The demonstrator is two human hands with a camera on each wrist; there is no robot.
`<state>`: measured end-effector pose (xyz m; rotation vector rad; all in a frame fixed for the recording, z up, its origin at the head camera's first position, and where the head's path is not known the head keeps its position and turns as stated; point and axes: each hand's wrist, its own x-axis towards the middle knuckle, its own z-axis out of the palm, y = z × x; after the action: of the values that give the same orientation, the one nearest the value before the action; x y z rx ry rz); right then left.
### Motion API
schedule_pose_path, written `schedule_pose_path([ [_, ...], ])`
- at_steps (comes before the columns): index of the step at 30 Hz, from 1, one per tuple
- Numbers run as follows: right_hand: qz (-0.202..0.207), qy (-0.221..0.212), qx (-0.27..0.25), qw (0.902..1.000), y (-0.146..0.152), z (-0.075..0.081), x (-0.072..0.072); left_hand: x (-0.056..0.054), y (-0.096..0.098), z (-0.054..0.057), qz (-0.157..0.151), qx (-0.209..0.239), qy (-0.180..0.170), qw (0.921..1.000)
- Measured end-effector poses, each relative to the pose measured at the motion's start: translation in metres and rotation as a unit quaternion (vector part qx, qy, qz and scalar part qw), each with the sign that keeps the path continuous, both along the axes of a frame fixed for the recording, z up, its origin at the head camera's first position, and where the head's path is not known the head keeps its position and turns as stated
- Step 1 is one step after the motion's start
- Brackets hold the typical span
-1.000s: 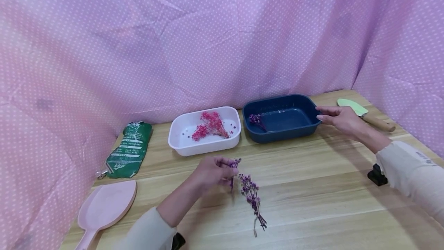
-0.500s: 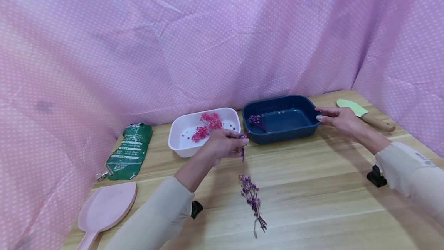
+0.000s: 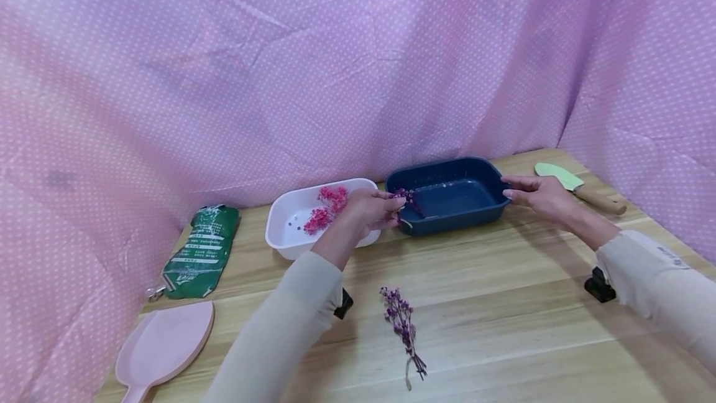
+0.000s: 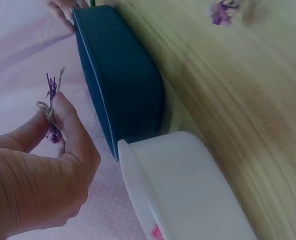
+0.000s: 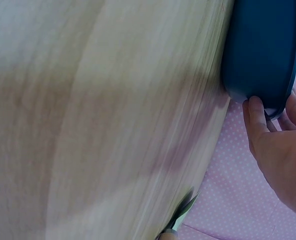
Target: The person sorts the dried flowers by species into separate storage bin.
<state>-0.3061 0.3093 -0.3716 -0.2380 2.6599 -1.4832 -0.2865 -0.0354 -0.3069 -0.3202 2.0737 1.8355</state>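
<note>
My left hand [image 3: 369, 213] pinches a small bunch of dried purple flowers [image 4: 53, 134], tied with twine, between thumb and fingers. It is at the left end of the dark blue tub [image 3: 458, 221], its wrist crossing over the white tub [image 3: 291, 250]. Another purple sprig lies inside the blue tub's left end, overlapped by the held bunch in the head view. With thumb and fingers, my right hand [image 3: 539, 198] holds the blue tub's right end at the rim. A second tied purple bunch [image 3: 399, 317] lies on the wooden table in front.
Pink dried flowers [image 3: 319, 220] and loose purple bits lie in the white tub. To the left are a green packet [image 3: 202, 247] and a pink scoop [image 3: 168, 341]. A green trowel [image 3: 559, 174] with a wooden handle lies at right. Pink dotted cloth [image 3: 313, 67] hangs behind.
My left hand has carried its purple bunch from above the table's middle, away and to the right, to the blue tub's left end. My right hand has stayed on the tub.
</note>
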Motion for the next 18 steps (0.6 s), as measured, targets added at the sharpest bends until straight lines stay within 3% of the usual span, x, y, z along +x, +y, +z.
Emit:
schedule_pose_path([
  [7,0.001,0.000,0.004,1.0000,0.000,0.001,0.001,-0.012,0.012,-0.012,0.044,0.032,-0.012,0.9985],
  [12,-0.003,0.007,0.013,0.9999,0.000,0.002,0.003,-0.018,0.019,-0.019,0.079,0.059,0.011,0.9951],
  [18,-0.002,0.005,0.014,0.9999,-0.001,0.003,0.004,-0.023,0.025,-0.021,0.075,0.111,0.030,0.9905],
])
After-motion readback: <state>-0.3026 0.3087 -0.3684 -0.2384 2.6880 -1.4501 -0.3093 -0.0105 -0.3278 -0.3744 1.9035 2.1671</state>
